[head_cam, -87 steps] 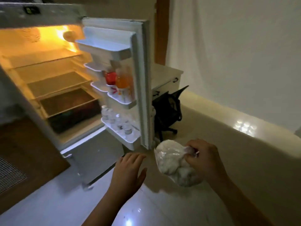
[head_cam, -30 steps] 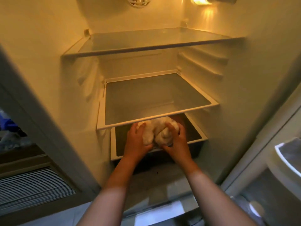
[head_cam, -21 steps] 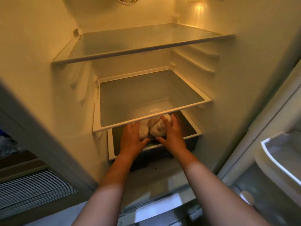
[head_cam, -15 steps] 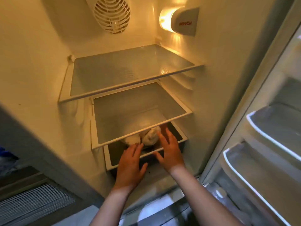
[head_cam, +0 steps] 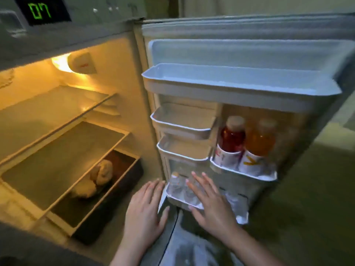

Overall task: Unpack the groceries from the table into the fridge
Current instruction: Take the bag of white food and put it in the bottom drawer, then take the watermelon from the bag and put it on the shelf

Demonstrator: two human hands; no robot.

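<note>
Glass shelves (head_cam: 63,150) flat, smooth, white-trimmed, lit warm yellow. Bagged food (head_cam: 96,179) lay on the lowest fridge level, under the front edge of the lower glass shelf, partly hidden; pale, lumpy, wrapped in thin clear plastic. Judged soft, light, slippery film, best scooped from below or pinched at the gathered top. Left hand (head_cam: 145,210) released, fingers straight, holding nothing, just beside the door's inner edge. Right hand (head_cam: 208,202) also released, fingers spread over the bottom door bin (head_cam: 240,217) of small clear bottles. Red bottle (head_cam: 232,139) and orange bottle (head_cam: 260,140) upright in right-hand door bin, rigid plastic, capped
</note>
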